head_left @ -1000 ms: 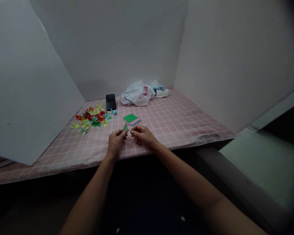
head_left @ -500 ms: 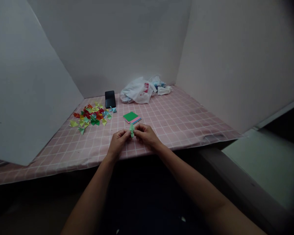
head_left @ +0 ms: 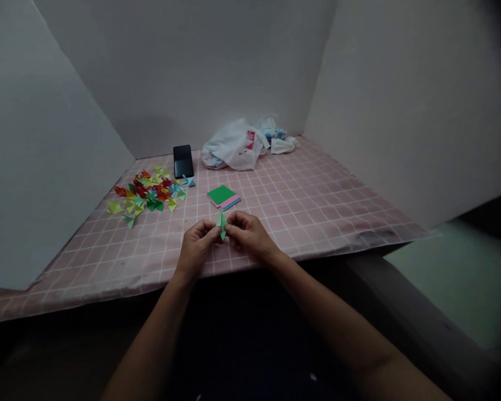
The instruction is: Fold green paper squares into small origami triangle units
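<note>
Near the front edge of the table, a small piece of light green folded origami paper (head_left: 221, 224) is pinched upright between both hands. My left hand (head_left: 199, 243) grips its left side between thumb and forefinger. On the other side my right hand (head_left: 249, 234) pinches its right edge, fingers curled. The paper is narrow, with a pointed top and bottom. Just beyond the hands lies a stack of square coloured paper (head_left: 221, 195), green on top, with pink and blue sheets sticking out beneath.
Many small folded paper figures (head_left: 150, 192) in red, yellow, green and blue lie heaped at the left. Behind them a black phone (head_left: 183, 161) rests on the checked pink tablecloth (head_left: 300, 206). White plastic bags (head_left: 234, 146) sit against the back panel. Pale panels stand around the table.
The right hand was apart from the light green paper and has come to grip it. The paper turned from a triangle shape to a narrow upright one. The view has shifted slightly.
</note>
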A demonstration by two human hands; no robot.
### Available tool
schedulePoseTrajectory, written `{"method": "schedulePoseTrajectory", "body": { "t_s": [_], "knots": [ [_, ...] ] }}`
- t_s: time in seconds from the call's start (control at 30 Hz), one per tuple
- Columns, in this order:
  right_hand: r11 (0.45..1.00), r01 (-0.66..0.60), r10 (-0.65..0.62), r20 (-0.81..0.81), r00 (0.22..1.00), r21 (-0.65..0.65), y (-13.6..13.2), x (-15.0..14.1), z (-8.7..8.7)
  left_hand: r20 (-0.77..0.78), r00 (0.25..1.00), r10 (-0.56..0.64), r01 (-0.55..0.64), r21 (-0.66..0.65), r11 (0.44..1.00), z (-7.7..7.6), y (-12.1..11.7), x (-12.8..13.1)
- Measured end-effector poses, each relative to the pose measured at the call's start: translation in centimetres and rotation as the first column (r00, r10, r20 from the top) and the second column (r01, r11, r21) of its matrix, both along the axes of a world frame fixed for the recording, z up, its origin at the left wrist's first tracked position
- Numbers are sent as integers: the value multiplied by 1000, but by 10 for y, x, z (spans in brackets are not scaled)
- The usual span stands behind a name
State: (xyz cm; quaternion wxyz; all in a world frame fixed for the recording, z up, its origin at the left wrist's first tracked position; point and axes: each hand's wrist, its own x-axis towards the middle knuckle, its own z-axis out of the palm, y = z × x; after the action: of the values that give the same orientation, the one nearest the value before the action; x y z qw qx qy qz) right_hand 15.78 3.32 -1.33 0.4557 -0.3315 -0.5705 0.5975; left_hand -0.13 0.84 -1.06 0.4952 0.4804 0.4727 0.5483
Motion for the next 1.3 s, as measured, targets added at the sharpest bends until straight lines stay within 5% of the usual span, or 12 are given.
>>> {"method": "schedulePoseTrajectory", "body": {
  "t_s": [0.57,0.87,1.3],
  "knots": [
    [1000,-12,12,36,999,-14,-6,2,4,-41,998,-54,55,15,998,-2,-4,-2],
    [980,79,-104,135,985,180,-7,0,4,-131,991,24,-10,107,994,4,-9,3],
    [992,-19,12,63,998,122,-8,2,6,-22,1000,5,-4,77,997,4,-10,3]
  ]
}}
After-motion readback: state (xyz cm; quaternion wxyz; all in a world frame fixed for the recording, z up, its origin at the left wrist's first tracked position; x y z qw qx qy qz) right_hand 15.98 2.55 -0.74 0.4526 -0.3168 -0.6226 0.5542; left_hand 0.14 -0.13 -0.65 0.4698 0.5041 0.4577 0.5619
